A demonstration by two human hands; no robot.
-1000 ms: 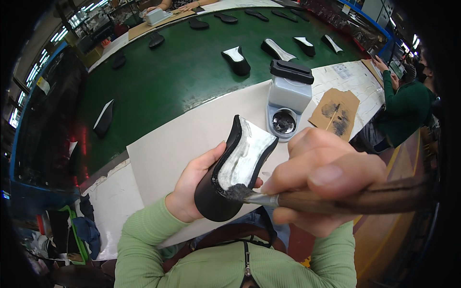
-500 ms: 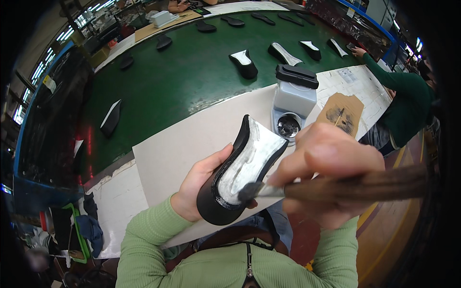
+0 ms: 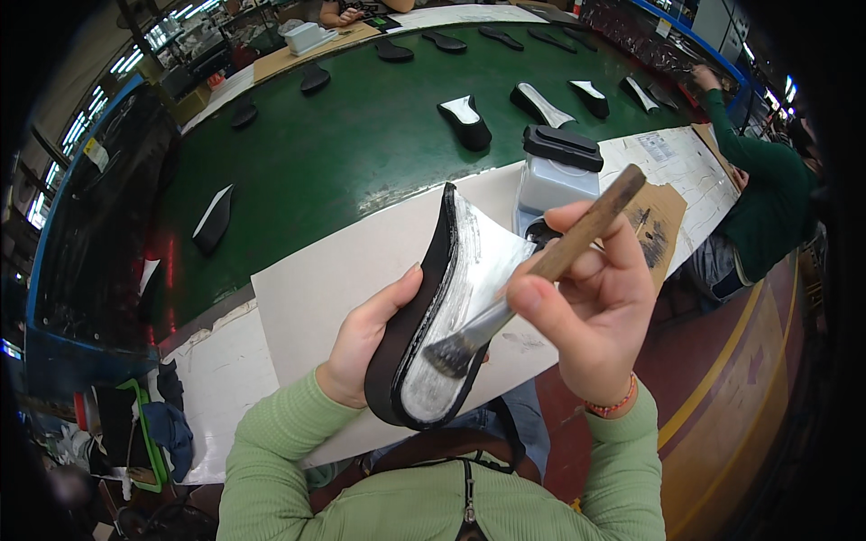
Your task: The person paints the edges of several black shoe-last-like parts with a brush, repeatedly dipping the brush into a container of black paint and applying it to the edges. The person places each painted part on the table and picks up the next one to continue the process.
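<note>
While the left hand (image 3: 354, 350) clasps a sole (image 3: 462, 279), the right hand (image 3: 603, 320) pinches a brush (image 3: 580, 238).

Had a long green work surface (image 3: 352, 135) bending across, a yellow-striped reddish floor (image 3: 695, 460) at right; glowed with strip lights (image 3: 125, 62) upper left.

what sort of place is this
Probably a shoe factory: soles lie spaced along a green surface, likely a conveyor; the person's right hand holds a brush to a wedge sole; a co-worker sits farther right.
</note>
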